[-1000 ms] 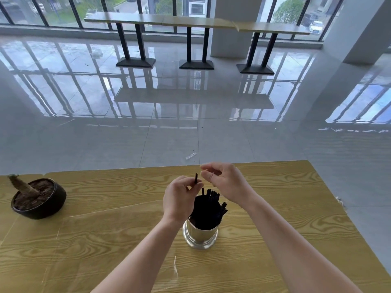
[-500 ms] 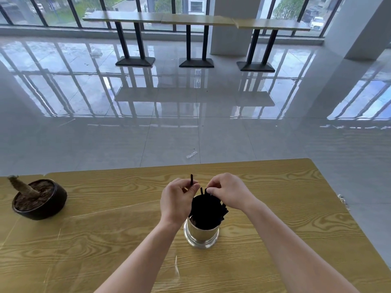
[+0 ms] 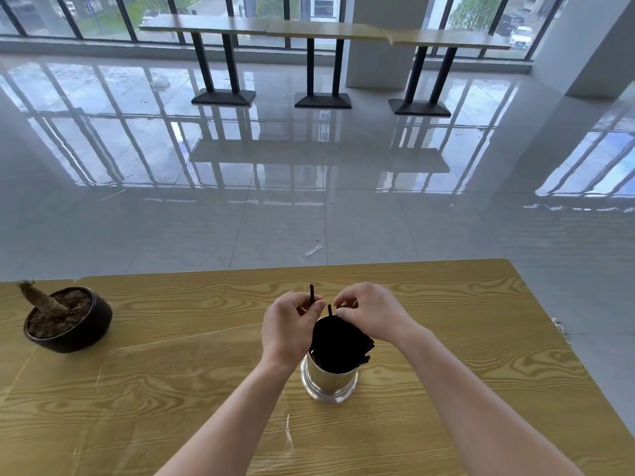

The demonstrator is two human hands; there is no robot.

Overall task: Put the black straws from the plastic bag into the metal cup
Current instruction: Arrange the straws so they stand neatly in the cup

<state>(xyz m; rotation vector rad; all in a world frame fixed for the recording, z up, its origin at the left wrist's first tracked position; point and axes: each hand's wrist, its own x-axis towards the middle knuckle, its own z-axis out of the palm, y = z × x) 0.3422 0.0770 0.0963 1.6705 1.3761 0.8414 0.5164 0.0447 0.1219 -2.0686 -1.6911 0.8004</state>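
Observation:
A shiny metal cup (image 3: 329, 383) stands on the wooden table (image 3: 464, 338), packed with a bundle of black straws (image 3: 338, 345). My left hand (image 3: 288, 326) is just left of the cup's mouth and pinches one black straw (image 3: 312, 293) that sticks up above my fingers. My right hand (image 3: 372, 312) hovers over the far right of the bundle, its fingertips closed on the tops of straws there. No plastic bag shows in this view.
A dark round pot (image 3: 68, 321) with soil and a cut stump sits at the table's left. Clear film covers the tabletop. Beyond the far edge lies a glossy tiled floor with a scrap of wrapper (image 3: 313, 250) and high tables (image 3: 319, 32) by the windows.
My right hand has dropped from above the cup onto the straw tops. My left hand stayed beside the cup with its single straw, shifting slightly left.

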